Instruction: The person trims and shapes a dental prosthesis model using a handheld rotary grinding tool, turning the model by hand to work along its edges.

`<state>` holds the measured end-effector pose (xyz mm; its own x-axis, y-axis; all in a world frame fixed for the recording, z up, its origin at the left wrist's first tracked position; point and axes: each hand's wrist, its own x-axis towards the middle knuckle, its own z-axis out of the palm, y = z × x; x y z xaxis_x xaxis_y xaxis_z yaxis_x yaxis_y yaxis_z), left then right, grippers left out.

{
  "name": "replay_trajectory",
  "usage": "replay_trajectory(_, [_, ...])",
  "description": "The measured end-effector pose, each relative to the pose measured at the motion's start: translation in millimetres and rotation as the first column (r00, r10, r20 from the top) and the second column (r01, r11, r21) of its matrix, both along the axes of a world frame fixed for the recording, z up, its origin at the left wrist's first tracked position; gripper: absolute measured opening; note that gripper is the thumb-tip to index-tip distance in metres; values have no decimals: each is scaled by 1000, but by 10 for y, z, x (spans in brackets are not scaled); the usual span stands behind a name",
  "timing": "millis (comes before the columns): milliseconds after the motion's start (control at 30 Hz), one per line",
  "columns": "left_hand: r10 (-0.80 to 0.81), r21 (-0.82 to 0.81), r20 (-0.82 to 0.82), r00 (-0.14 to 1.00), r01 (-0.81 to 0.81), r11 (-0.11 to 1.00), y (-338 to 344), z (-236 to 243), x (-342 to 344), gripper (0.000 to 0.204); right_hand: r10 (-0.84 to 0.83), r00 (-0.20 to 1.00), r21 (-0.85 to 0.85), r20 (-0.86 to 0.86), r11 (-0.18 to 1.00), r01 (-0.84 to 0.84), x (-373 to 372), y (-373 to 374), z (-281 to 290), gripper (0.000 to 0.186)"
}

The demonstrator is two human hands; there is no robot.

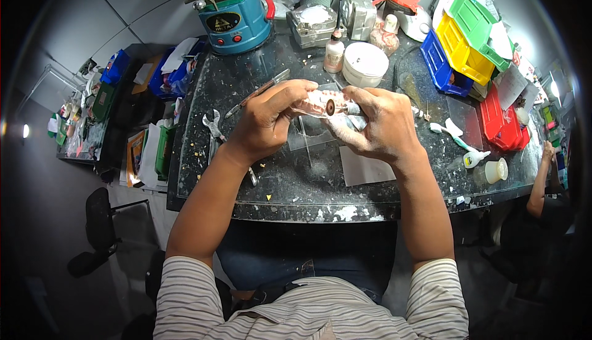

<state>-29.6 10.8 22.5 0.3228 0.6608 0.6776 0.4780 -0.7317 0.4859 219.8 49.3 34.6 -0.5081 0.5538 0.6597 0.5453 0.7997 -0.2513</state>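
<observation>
Over the middle of the dark worktop point(277, 201), both my hands are raised close together. My left hand point(268, 118) pinches a pink and whitish denture-like piece point(313, 103) between thumb and fingers. My right hand point(385, 118) is closed round a silvery rotary handpiece point(353, 109), its thumb and fingers dusted white. A small brown round disc point(330, 107) at the tool's end sits against or just in front of the pink piece; whether they touch I cannot tell. Below the hands lie a clear flat sheet point(314, 139) and a white paper point(367, 168).
A wrench point(214, 127) and a slim knife-like tool point(259, 93) lie left of my hands. Behind stand a blue machine point(237, 25), a white tub point(365, 63) and a small bottle point(334, 53). Coloured bins point(462, 47), a toothbrush point(447, 130) and a person's arm point(541, 176) are at right.
</observation>
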Motion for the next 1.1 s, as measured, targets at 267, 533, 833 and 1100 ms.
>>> replay_trajectory(267, [-7,6,21,1000,7,1000,6,-35,-7,33,5,1000,-2,-8,1000,-5,-6,3,-9,46])
replay_trajectory(533, [26,14,-3,1000,-26,1000,-2,-7,12,24,-1,1000,-13,7,1000,1,-6,11,-6,47])
replay_trajectory(833, [48,15,-7,999,-48,999,-6,-8,23,19,-5,1000,4,2,1000,5,-11,15,-13,47])
replay_trajectory(1100, [60,32,-9,998,-60,998,-4,-21,19,19,-5,1000,0,10,1000,5,-21,8,-6,47])
